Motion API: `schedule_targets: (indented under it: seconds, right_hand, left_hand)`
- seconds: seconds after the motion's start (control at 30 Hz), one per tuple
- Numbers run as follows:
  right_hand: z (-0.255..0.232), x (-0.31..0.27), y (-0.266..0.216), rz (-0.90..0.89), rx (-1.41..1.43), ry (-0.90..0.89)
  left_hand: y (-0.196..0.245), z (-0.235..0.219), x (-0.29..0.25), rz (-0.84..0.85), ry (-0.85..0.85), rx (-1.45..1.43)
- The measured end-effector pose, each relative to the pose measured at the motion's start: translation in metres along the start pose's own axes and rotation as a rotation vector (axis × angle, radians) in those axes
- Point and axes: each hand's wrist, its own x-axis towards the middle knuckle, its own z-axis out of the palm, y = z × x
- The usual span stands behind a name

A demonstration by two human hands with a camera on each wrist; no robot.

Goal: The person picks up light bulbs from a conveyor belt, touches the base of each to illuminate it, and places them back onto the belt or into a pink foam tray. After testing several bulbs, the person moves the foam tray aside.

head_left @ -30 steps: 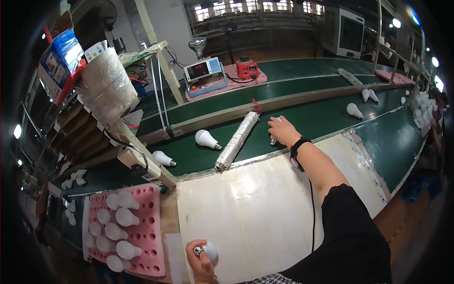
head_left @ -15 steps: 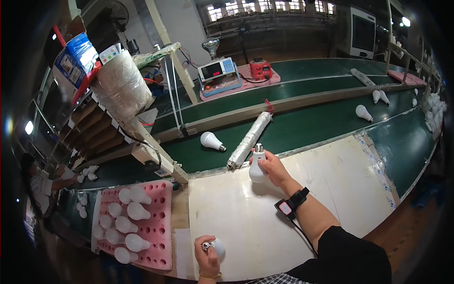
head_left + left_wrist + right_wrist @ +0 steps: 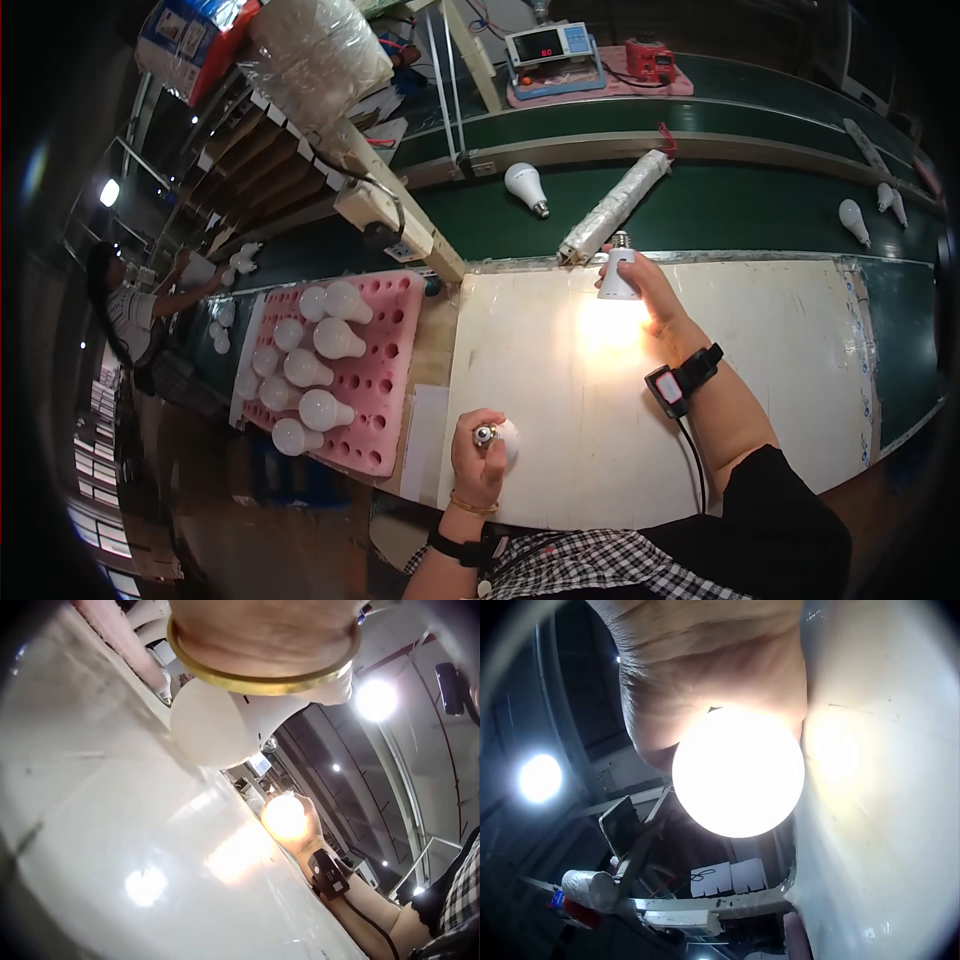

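Observation:
My right hand [image 3: 655,290] grips a white light bulb [image 3: 620,278] above the white board, its metal screw base upward and its globe downward. The globe is lit and glares on the board; in the right wrist view the lit bulb [image 3: 739,772] is a blown-out white disc below the palm. Nearer to me, my left hand [image 3: 474,462] holds a second bulb [image 3: 511,440], with the screw base pointing up between thumb and fingers. The left wrist view shows this bulb's globe [image 3: 206,724] unlit, right at the board's surface.
A pink foam tray [image 3: 400,345] with several bulbs stands left of the white board [image 3: 560,480]. Beyond lies a green belt [image 3: 450,220] with a loose bulb [image 3: 524,184] and a foil-wrapped bar [image 3: 615,208]. A post [image 3: 385,195] rises by the tray; another person [image 3: 130,310] is at far left.
My right hand has come back from the belt with a bulb to over the board, and that bulb has lit up. My left hand keeps its bulb. The head view has turned downward and left.

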Motion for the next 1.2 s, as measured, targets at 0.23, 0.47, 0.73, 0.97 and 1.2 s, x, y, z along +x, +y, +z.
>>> schedule_targets:
  seconds: [0.23, 0.47, 0.73, 0.97, 1.2]
  right_hand:
    - [0.002, 0.0, 0.001, 0.007, -0.002, 0.034]
    - [0.015, 0.003, -0.002, 0.067, 0.011, 0.005]
    - [0.069, 0.028, -0.036, -0.193, 0.149, 0.124]
    - [0.084, -0.088, 0.061, 0.103, -0.578, -0.738]
    - [-0.005, -0.174, -0.015, 0.098, -0.467, 0.028]
  left_hand:
    - [0.004, 0.004, 0.005, -0.065, 0.029, 0.072]
    - [0.005, 0.006, 0.021, -0.128, 0.028, 0.128]
    - [0.005, 0.007, 0.031, -0.155, 0.043, 0.146]
    - [0.007, 0.022, 0.03, -0.381, 0.06, -0.342]
    - [0.07, 0.079, 0.02, -0.555, -0.227, -0.583]
